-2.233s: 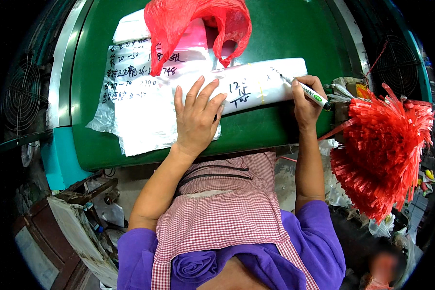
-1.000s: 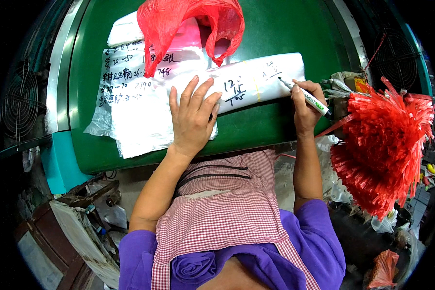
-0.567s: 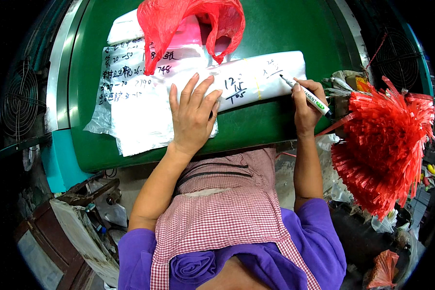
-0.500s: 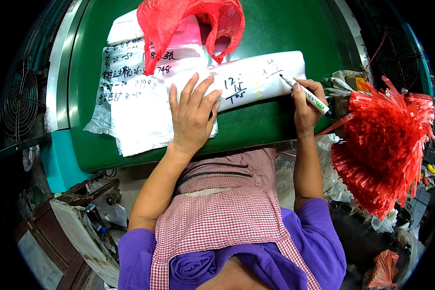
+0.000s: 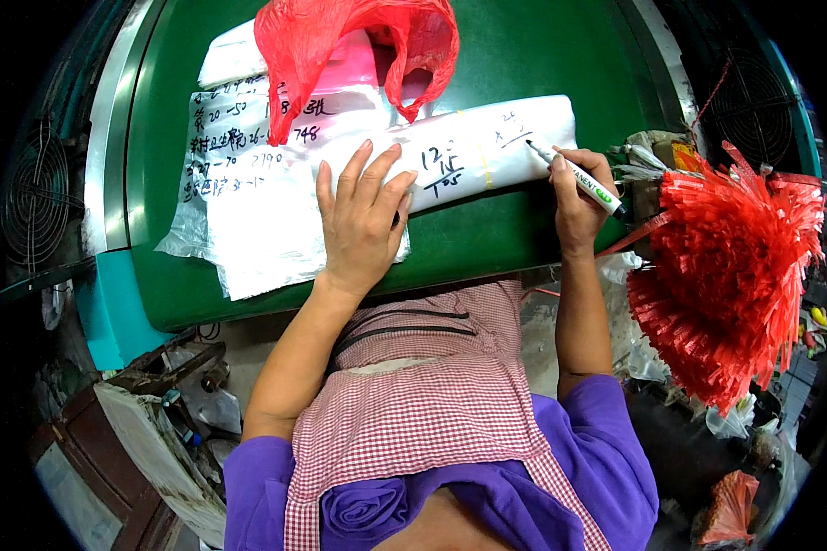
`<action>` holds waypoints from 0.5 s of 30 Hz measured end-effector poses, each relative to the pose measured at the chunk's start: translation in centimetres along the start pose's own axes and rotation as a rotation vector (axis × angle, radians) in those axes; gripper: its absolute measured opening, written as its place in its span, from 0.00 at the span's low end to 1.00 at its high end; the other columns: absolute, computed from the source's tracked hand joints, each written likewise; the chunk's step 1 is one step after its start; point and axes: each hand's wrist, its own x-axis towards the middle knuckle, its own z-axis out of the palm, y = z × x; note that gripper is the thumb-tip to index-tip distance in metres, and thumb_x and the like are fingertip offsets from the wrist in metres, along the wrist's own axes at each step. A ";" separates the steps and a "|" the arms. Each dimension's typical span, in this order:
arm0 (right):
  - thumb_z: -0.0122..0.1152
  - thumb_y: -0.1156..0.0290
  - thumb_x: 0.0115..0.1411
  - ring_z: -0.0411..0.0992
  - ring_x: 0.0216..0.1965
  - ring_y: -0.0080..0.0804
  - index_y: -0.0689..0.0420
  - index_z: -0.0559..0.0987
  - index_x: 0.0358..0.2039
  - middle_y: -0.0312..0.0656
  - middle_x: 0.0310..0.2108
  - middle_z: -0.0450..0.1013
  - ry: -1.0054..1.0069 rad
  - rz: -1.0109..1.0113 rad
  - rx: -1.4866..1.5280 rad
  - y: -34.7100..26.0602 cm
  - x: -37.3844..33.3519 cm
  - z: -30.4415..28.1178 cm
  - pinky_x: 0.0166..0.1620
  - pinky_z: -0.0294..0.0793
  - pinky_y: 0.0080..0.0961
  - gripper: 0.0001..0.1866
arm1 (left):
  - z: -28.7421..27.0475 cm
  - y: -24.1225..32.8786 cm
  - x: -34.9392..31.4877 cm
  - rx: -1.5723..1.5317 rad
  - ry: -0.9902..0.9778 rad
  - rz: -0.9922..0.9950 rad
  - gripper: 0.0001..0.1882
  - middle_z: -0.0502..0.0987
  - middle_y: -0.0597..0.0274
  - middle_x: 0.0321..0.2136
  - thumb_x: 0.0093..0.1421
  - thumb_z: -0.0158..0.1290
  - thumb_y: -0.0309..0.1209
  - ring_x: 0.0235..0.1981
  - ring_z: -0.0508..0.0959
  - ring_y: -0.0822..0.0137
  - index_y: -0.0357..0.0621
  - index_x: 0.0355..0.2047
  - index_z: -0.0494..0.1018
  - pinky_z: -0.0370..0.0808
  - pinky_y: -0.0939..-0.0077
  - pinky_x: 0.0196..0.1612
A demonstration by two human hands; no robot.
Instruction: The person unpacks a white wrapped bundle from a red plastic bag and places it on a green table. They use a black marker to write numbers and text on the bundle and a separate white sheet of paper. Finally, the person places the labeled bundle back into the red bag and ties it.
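Head: left hand (image 5: 360,230) partly hides white plastic (image 5: 271,230)

The smooth white plastic (image 5: 464,156), bearing black handwriting, lies slightly aslant near the green table's (image 5: 496,234) front edge; the black-tipped white marker (image 5: 590,186) slants over the table's right side.

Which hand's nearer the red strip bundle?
Right. The right hand, gripping the marker, is just left of the red strip bundle; the left hand is farther left, on the white sheets.

Glare washes out the white plastic (image 5: 266,241), and the metal side rail (image 5: 112,129) curves near blackened corners.
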 end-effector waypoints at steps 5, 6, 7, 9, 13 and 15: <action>0.63 0.75 0.56 0.68 0.28 0.17 0.62 0.77 0.33 0.35 0.29 0.73 0.007 0.000 -0.006 0.0 0.0 0.0 0.32 0.67 0.15 0.06 | 0.0 0.0 0.0 0.004 0.004 0.003 0.16 0.71 0.66 0.55 0.55 0.56 0.28 0.62 0.63 0.58 0.53 0.45 0.73 0.45 0.48 0.65; 0.63 0.75 0.56 0.68 0.28 0.17 0.62 0.77 0.33 0.35 0.29 0.73 0.007 -0.009 -0.014 0.1 0.0 0.0 0.32 0.67 0.14 0.06 | 0.0 0.0 0.1 0.006 0.003 0.003 0.16 0.71 0.66 0.55 0.55 0.56 0.28 0.62 0.63 0.58 0.52 0.45 0.73 0.45 0.48 0.65; 0.63 0.75 0.56 0.67 0.28 0.17 0.62 0.77 0.33 0.35 0.29 0.73 0.006 -0.018 -0.022 0.2 0.0 -0.1 0.32 0.67 0.14 0.06 | 0.0 0.1 0.1 0.008 0.002 0.002 0.16 0.71 0.66 0.54 0.55 0.56 0.28 0.62 0.63 0.58 0.52 0.45 0.73 0.45 0.48 0.65; 0.63 0.75 0.56 0.68 0.28 0.17 0.63 0.77 0.33 0.35 0.29 0.73 0.029 0.013 -0.010 0.1 0.0 0.1 0.32 0.67 0.14 0.06 | 0.0 0.1 0.1 0.010 0.001 0.002 0.16 0.71 0.66 0.54 0.55 0.56 0.28 0.62 0.63 0.58 0.52 0.45 0.73 0.45 0.48 0.65; 0.64 0.75 0.55 0.68 0.28 0.18 0.63 0.77 0.32 0.36 0.28 0.73 0.039 0.042 -0.015 -0.1 0.0 0.3 0.32 0.67 0.15 0.06 | 0.0 0.1 0.0 0.012 -0.001 0.001 0.16 0.71 0.66 0.55 0.55 0.55 0.28 0.62 0.63 0.58 0.52 0.45 0.73 0.45 0.48 0.65; 0.64 0.75 0.55 0.68 0.28 0.18 0.63 0.77 0.31 0.36 0.27 0.73 0.013 0.021 -0.063 -0.5 0.2 0.2 0.32 0.68 0.16 0.06 | 0.0 0.0 0.0 0.014 -0.003 0.000 0.15 0.71 0.66 0.55 0.55 0.55 0.28 0.62 0.63 0.58 0.52 0.45 0.73 0.45 0.48 0.65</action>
